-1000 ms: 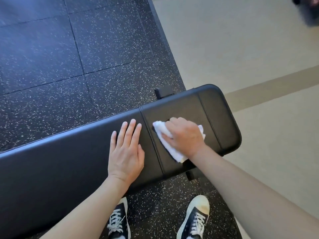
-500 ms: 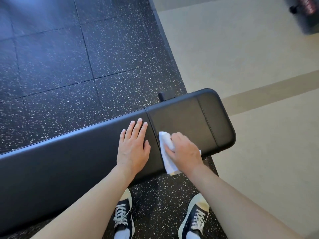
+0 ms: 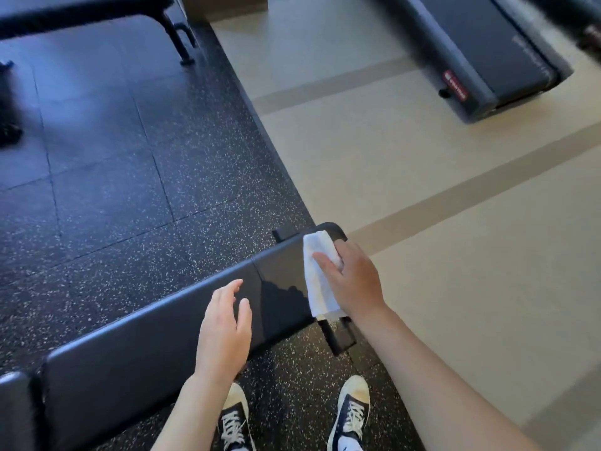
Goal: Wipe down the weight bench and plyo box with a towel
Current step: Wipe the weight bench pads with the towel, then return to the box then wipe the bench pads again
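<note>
1. While the right hand [image 3: 353, 281] pinches the white towel [image 3: 320, 278] over the weight bench [image 3: 146, 340] end at about 3 o'clock, wiping looks nearly done there.
2. The left hand [image 3: 224, 333] hovers spread above the pad at 6 o'clock.
3. No plyo box shows, so that part seems left.

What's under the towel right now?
The towel, held in the right hand, covers the bench end pad. Pad surface beneath is hidden.
</note>
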Tool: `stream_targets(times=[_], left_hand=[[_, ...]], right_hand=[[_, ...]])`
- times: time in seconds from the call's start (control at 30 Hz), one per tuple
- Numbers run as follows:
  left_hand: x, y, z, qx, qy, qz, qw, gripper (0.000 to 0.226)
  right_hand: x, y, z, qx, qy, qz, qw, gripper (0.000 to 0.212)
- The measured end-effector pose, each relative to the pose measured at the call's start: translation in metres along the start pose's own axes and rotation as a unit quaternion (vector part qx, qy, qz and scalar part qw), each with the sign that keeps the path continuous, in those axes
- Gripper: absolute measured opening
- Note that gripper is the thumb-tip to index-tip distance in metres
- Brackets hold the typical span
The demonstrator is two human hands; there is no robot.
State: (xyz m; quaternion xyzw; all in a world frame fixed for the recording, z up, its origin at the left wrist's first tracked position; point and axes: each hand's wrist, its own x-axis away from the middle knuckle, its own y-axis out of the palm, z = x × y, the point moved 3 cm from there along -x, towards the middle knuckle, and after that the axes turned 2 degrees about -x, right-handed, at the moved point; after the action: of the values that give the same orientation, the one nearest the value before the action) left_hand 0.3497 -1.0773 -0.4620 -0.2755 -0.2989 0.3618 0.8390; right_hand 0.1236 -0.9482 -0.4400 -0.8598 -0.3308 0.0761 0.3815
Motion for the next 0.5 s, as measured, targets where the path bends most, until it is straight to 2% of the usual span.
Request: stream_targets(times=[0.27, 0.5], left_hand=[[-0.005, -0.133, 0.139, -0.069, 0.142, 0.004, 0.988, 0.050], [0.011, -0.247, 0.252, -0.091, 0.229, 0.039, 0.968, 0.054]], right_hand=[[0.015, -0.140, -0.112, 0.006, -0.035, 0.052, 0.998, 0.031], [0.040, -0.242, -0.212, 0.021, -0.083, 0.130, 0.988, 0.034]])
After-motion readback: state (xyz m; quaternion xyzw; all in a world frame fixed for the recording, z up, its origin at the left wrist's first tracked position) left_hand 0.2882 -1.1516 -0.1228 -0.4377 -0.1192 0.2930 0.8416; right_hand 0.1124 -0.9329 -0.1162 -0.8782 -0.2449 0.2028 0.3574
